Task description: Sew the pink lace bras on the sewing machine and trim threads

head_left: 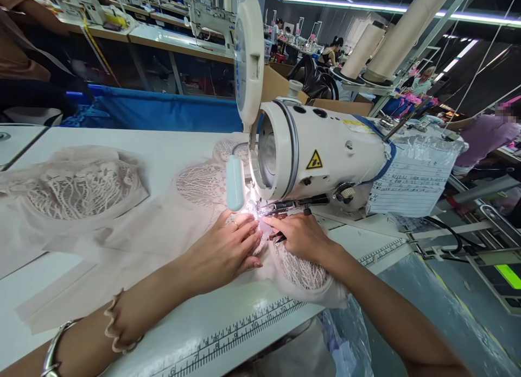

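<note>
Sewing machine (321,154) bears a yellow warning triangle (314,160), seemingly electrical.

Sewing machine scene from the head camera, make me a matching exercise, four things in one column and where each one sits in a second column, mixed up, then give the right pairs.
Things:
1. left hand
2. right hand
3. warning sticker
4. printed ruler

Places:
A. along the near edge of the table
B. flat on the lace fabric, left of the needle area
C. on the side of the white sewing machine
D. on the lace fabric, below the machine head, right of the needle area

Pairs: 1-B, 2-D, 3-C, 4-A
</note>
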Tool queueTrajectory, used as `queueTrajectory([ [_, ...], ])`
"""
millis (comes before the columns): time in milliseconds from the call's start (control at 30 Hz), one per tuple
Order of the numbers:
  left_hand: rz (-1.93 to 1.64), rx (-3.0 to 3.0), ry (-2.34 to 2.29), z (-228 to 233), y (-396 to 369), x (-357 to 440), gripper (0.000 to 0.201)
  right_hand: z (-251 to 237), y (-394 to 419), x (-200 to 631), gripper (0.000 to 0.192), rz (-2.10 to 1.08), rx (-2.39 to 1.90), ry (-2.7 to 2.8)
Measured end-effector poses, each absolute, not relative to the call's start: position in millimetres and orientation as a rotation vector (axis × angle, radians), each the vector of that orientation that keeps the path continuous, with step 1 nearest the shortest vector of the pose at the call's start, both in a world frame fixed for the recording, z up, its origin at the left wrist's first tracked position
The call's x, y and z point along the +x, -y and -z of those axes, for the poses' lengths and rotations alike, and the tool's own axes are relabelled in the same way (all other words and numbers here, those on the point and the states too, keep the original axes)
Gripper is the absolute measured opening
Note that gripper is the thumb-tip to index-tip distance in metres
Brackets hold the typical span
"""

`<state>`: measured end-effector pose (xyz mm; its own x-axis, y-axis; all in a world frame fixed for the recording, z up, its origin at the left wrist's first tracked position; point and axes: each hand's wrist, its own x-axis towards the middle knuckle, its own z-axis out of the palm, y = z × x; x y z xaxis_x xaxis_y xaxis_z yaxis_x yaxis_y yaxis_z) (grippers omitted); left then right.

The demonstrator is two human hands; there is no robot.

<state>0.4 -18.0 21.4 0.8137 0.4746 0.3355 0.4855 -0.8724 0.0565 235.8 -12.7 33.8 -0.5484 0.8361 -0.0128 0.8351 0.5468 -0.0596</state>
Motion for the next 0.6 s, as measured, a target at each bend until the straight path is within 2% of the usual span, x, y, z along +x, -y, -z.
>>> queueTrajectory([
  [200, 0.509, -2.972, 0.798, -19, 18, -1, 0.057, -29, 10, 242, 0.055, -0.027, -1.341, 2.762],
  [400, 0.494, -2.932, 0.837, -17, 17, -2, 0.057, -31, 6, 244, 0.058, -0.048, -1.337, 2.767],
  [600, 0.534, -2.934, 0.81, -15, 14, -3, 0.059, -25, -1, 247, 0.047, 0.062, -1.161, 2.803],
])
